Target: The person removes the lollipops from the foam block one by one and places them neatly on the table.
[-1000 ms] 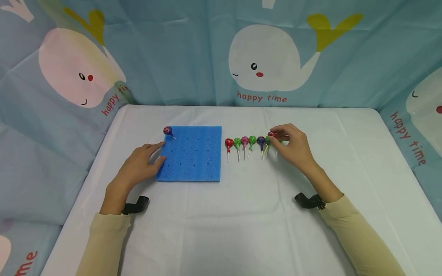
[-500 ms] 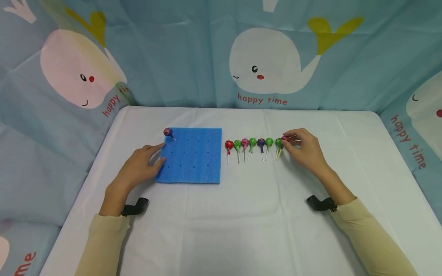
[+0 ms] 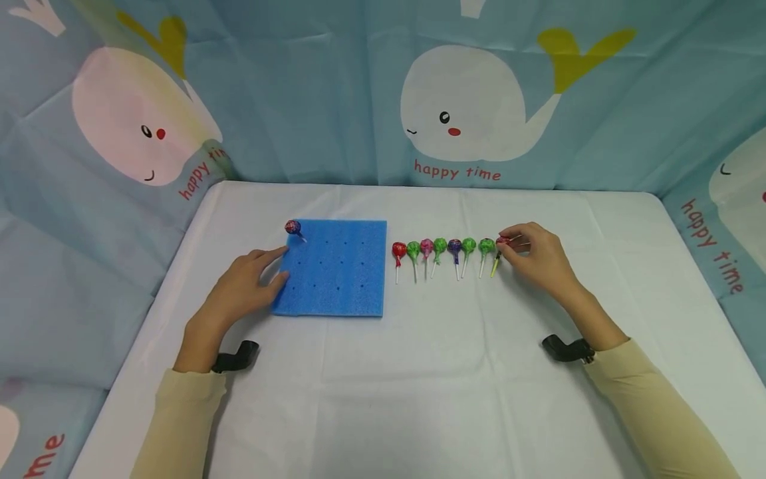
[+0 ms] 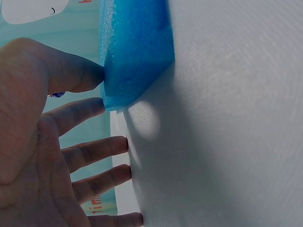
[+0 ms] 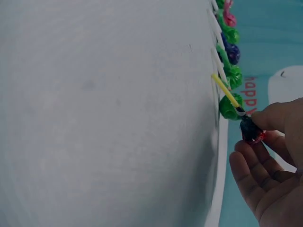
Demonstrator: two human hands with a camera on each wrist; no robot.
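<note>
My left hand (image 3: 242, 286) rests at the left edge of a blue foam board (image 3: 353, 299), thumb and index fingertips touching its edge in the left wrist view, the other fingers spread. Rows of small holes dot the board. At its far left corner a dark red-and-purple lollipop (image 3: 292, 227) stands tilted in the foam. On the right, my right hand (image 3: 541, 259) pinches a red-and-dark wrapped lollipop (image 5: 251, 128) by its head between thumb and fingers; its yellow stick (image 5: 224, 90) points toward the near side. Right beside it lies a green lollipop (image 3: 487, 247).
A row of lollipops lies between board and right hand, among them a red one (image 3: 399, 251), a pink one (image 3: 426, 247) and a purple one (image 3: 455, 247). A white cloth (image 3: 395, 399) covers the table. A whale-print curtain (image 3: 335, 100) hangs behind it.
My right hand has moved right with the yellow-stick lollipop, from over the row to its right end, uncovering the green lollipops there. The left hand stays at the board's edge.
</note>
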